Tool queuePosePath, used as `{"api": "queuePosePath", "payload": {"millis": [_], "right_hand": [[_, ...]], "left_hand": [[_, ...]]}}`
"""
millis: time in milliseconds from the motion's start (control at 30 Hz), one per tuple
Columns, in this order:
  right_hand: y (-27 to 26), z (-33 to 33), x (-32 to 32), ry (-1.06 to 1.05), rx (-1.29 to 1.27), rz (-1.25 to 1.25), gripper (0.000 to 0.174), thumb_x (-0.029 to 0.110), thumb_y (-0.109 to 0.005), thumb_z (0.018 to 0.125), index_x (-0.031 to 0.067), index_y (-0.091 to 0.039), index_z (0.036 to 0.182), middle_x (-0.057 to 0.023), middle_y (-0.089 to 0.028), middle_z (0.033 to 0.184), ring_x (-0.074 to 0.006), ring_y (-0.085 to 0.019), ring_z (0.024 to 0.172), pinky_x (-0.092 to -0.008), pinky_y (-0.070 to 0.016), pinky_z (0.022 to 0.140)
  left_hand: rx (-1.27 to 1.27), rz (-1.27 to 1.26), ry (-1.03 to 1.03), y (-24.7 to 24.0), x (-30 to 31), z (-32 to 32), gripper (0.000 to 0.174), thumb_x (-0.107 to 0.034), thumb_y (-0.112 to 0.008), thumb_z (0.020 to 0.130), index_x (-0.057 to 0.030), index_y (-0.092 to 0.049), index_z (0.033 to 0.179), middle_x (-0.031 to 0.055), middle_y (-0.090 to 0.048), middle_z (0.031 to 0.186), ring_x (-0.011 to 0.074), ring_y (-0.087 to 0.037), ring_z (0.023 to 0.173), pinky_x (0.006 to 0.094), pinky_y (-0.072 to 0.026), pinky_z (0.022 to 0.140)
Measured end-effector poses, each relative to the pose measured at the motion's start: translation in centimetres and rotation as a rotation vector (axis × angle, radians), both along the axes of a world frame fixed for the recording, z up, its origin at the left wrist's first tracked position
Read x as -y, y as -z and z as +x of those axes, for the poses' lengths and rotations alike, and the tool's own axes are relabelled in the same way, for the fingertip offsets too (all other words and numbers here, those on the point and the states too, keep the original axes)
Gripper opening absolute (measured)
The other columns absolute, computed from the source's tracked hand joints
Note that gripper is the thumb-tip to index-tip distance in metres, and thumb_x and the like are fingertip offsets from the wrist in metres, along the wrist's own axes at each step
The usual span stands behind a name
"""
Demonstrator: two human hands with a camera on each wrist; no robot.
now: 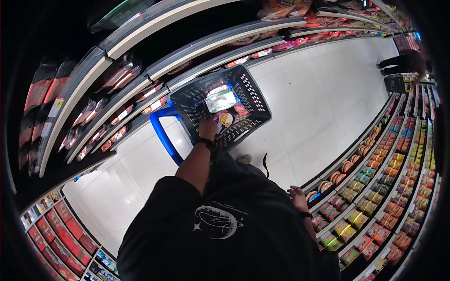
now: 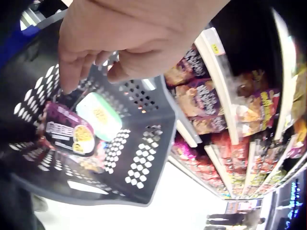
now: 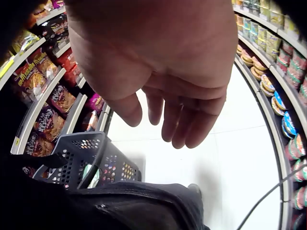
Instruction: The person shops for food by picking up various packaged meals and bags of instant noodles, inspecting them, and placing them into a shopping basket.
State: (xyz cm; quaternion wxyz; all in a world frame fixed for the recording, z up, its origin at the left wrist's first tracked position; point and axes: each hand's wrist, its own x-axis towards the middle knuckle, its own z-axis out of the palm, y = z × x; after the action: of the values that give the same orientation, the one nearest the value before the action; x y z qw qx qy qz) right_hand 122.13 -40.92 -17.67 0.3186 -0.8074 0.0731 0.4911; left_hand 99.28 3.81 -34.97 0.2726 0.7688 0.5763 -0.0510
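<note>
My left hand [image 1: 207, 129] reaches over the near side of a dark grey shopping basket [image 1: 264, 100], its fingers loosely bent with nothing held in the left wrist view [image 2: 115, 40]. Under it lie a purple package [image 2: 67, 132] with a round food picture and a white container with green edges [image 2: 99, 116]. A red packet [image 1: 241, 109] sits beside them in the head view. My right hand [image 1: 298, 196] hangs away from the basket on the right; its fingers [image 3: 171, 122] droop, relaxed and holding nothing, in the right wrist view.
A blue handle [image 1: 168, 138] curves at the basket's left. Shelves of packaged food [image 1: 124, 77] run along the left and top. Shelves with rows of cups and round bowls [image 1: 375, 201] line the right. A person in dark clothes [image 1: 408, 63] stands down the aisle.
</note>
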Motion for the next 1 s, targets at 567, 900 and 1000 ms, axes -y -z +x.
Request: {"api": "queuePosePath", "payload": {"millis": [567, 900, 1000], "right_hand": [[3.6, 3.9, -8.2, -0.201, -0.037, 0.082, 0.033, 0.011, -0.056, 0.093, 0.0057, -0.056, 0.126, -0.0081, -0.067, 0.11, -0.0197, -0.064, 0.097, -0.0354, -0.0515, 0.082], [4.5, 4.9, -8.1, -0.209, -0.068, 0.086, 0.032, 0.009, -0.056, 0.092, 0.0065, -0.056, 0.124, -0.0054, -0.066, 0.105, -0.0167, -0.064, 0.092, -0.0329, -0.0512, 0.078], [4.9, 6.0, -8.1, -0.224, -0.067, 0.095, 0.032, 0.01, -0.056, 0.092, 0.0068, -0.056, 0.123, -0.0043, -0.066, 0.103, -0.0154, -0.063, 0.09, -0.0318, -0.051, 0.076]], "left_hand": [[0.729, 0.135, -0.642, -20.7, -2.0, -12.0, 0.071, -0.008, -0.068, 0.088, -0.0051, -0.03, 0.148, 0.0124, -0.06, 0.103, 0.0161, -0.059, 0.062, 0.0296, -0.0516, 0.054], [1.025, -0.046, -0.819, -19.1, -2.8, -10.9, 0.043, -0.005, -0.058, 0.095, -0.004, -0.042, 0.135, 0.0015, -0.052, 0.069, 0.0093, -0.049, 0.048, 0.0254, -0.0421, 0.042], [1.013, -0.049, -0.867, -19.3, -2.5, -9.1, 0.041, -0.006, -0.059, 0.095, -0.0036, -0.043, 0.132, 0.0014, -0.052, 0.068, 0.0098, -0.049, 0.048, 0.0258, -0.042, 0.042]]}}
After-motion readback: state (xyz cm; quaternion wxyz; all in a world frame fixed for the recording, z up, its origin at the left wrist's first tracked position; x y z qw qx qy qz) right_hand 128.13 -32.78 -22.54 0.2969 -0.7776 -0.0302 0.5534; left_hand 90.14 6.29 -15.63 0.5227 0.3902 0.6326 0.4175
